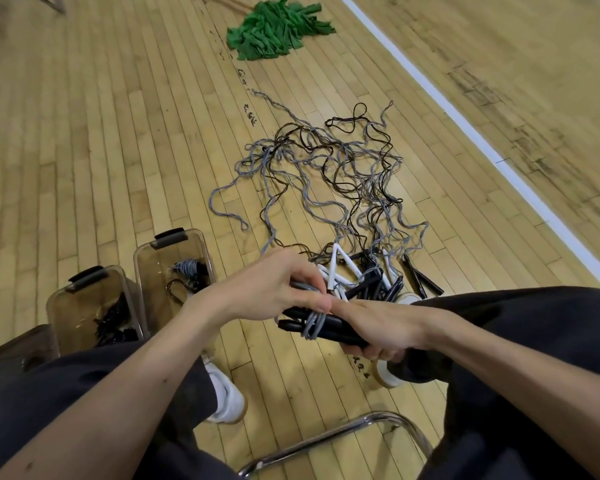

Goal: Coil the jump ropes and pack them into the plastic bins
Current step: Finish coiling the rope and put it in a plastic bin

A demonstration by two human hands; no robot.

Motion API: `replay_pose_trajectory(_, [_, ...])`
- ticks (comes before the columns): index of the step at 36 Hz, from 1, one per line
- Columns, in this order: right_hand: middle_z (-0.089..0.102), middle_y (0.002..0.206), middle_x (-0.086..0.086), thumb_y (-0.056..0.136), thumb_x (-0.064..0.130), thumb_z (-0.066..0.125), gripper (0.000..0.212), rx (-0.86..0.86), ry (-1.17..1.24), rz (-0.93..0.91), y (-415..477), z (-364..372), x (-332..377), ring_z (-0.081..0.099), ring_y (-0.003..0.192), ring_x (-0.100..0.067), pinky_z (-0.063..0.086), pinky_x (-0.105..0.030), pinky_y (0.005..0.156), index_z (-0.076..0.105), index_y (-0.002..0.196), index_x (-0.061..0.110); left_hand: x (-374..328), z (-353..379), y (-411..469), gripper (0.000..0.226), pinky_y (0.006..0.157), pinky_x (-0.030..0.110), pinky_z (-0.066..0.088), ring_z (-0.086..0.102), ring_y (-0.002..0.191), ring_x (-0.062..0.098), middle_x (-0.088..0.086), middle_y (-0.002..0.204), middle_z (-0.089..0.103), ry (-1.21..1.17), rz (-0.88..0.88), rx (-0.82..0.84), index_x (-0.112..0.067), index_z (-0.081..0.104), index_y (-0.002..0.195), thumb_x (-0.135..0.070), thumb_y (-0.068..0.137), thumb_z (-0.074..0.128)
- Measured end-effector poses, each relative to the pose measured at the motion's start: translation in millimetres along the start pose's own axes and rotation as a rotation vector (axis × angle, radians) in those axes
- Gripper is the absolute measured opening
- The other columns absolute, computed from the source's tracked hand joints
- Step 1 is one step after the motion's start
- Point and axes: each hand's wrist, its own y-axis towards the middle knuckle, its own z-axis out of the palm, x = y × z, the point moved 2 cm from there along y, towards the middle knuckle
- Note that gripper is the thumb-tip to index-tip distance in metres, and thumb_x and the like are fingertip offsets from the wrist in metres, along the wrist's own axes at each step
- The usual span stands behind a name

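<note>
A pair of black jump-rope handles bound with grey cord (313, 324) is held above the strip-wood gym floor (118, 133), in the near middle of the scene. The handles are gripped in the curled right hand (378, 329), while grey cord is pinched by the fingers of the left hand (274, 289), just above the wraps. Several turns are seen round the handles, so this rope is judged nearly coiled but not yet packed.

Two translucent brown plastic bins with dark latches stand at the near left, side by side. In the nearer bin (63, 320) a heap of black rope is seen. In the farther bin (146, 278) a grey bundle and a loose dark loop are seen. Both are judged only partly filled.

The larger share of the work is left. A tangled spread of grey and black jump ropes (326, 174) lies on the floor beyond the hands, and its white and black handles (361, 278) are gathered just behind them. How many ropes are in it cannot be told.
</note>
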Motion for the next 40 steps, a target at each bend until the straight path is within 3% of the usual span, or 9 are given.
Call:
replay_pose_trajectory(5, [0.037,0.055,0.002,0.094,0.079,0.009,0.082,-0.028,-0.012,-0.062,-6,-3,1,0.03,0.048,-0.014,0.028,-0.023,0.045,0.055,0.072,0.015,-3,-2,0,0.021,0.063,0.033,0.047,0.061,0.069,0.019,0.007,0.078,0.071,-0.135,-0.012,0.043,-0.013,0.078,0.09,-0.032,0.09,0.071])
replay_pose_trajectory(12, [0.031,0.056,0.0,0.092,0.082,0.016,0.083,0.015,-0.001,-0.193,-19,-10,7,0.023,0.047,-0.014,0.024,-0.023,0.045,0.057,0.072,0.013,-5,-3,1,0.028,0.06,0.058,0.043,0.054,0.072,0.053,0.032,0.086,0.066,-0.314,0.039,0.156,-0.018,0.079,0.094,-0.044,0.088,0.069])
replay_pose_trajectory(15, [0.029,0.055,0.002,0.086,0.081,0.028,0.076,0.075,0.033,-0.262,-22,-8,6,0.021,0.047,-0.013,0.021,-0.022,0.044,0.058,0.071,0.013,-7,-2,0,0.021,0.06,0.047,0.042,0.054,0.067,0.038,0.017,0.079,0.069,-0.379,0.024,0.169,-0.026,0.079,0.085,-0.045,0.085,0.068])
replay_pose_trajectory(19, [0.037,0.053,0.004,0.076,0.07,0.051,0.058,0.081,-0.039,-0.361,-27,-6,10,0.029,0.046,-0.013,0.027,-0.025,0.045,0.057,0.071,0.013,-8,-2,-1,0.022,0.058,0.031,0.039,0.053,0.066,0.026,0.005,0.073,0.066,-0.444,0.005,0.195,-0.018,0.076,0.082,-0.035,0.088,0.064])
replay_pose_trajectory(24, [0.046,0.066,-0.009,0.081,0.042,0.075,0.041,0.018,-0.149,-0.403,-28,-5,15,0.042,0.058,-0.026,0.037,-0.042,0.059,0.055,0.071,0.007,-12,1,-2,0.024,0.055,0.02,0.042,0.053,0.059,0.015,0.0,0.068,0.061,-0.594,0.004,0.233,-0.012,0.073,0.079,-0.031,0.087,0.06])
replay_pose_trajectory(27, [0.045,0.065,-0.011,0.083,0.039,0.075,0.045,-0.003,-0.115,-0.389,-27,-7,15,0.041,0.057,-0.03,0.038,-0.046,0.057,0.051,0.073,0.002,-11,1,-2,0.024,0.051,0.021,0.047,0.057,0.057,0.015,0.001,0.07,0.064,-0.677,-0.003,0.25,-0.017,0.074,0.077,-0.033,0.086,0.059])
replay_pose_trajectory(31, [0.045,0.061,-0.004,0.092,0.026,0.072,0.032,-0.021,-0.03,-0.41,-27,-14,16,0.04,0.051,-0.022,0.035,-0.031,0.048,0.053,0.081,0.003,-10,2,0,0.031,0.043,0.019,0.038,0.047,0.05,0.013,-0.001,0.063,0.055,-0.72,-0.079,0.206,-0.005,0.062,0.078,-0.033,0.09,0.056])
replay_pose_trajectory(37, [0.036,0.055,0.0,0.094,0.018,0.068,0.03,0.051,0.208,-0.449,-28,-18,18,0.032,0.044,-0.017,0.028,-0.029,0.042,0.044,0.075,0.015,2,5,2,0.025,0.059,0.014,0.04,0.044,0.058,0.004,-0.012,0.062,0.053,-0.474,-0.113,0.041,-0.005,0.053,0.078,-0.007,0.103,0.049])
replay_pose_trajectory(40, [0.032,0.055,-0.001,0.096,0.01,0.065,0.026,0.008,0.308,-0.475,-29,-23,19,0.028,0.045,-0.016,0.026,-0.029,0.042,0.048,0.077,0.011,-4,11,4,0.036,0.056,0.017,0.038,0.035,0.049,0.006,-0.009,0.052,0.041,-0.52,-0.151,0.01,-0.005,0.052,0.081,-0.018,0.109,0.033])
